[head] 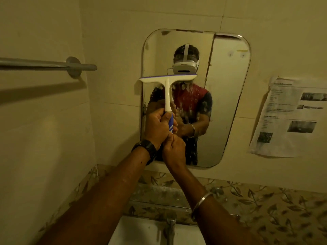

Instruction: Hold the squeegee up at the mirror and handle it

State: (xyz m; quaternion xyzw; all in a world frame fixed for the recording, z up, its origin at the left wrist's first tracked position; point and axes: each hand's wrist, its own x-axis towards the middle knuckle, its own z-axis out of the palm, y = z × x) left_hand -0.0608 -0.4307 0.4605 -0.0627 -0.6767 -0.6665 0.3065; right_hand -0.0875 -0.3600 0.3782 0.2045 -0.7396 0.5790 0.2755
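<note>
**Both hands on a squeegee at the mirror**

The left hand [156, 127] curls its fingers round the blue-striped lower part of the squeegee [168, 89] handle, thumb lying up along it. The right hand [174, 150] sits just below and touching the left, its fingers bent in toward the handle's end and gripping it. The squeegee stands nearly upright, its wide white blade level across the left half of the mirror [230, 103], against the glass. Below the blade the glass is streaked with wet foam. A watch [147, 147] sits on the left wrist, a metal bangle [200, 202] on the right forearm. A towel rail [47, 65] runs along the left wall, a printed sheet [286, 117] hangs right of the mirror, and a tap [171, 228] stands over the basin [138, 232] below.
</note>
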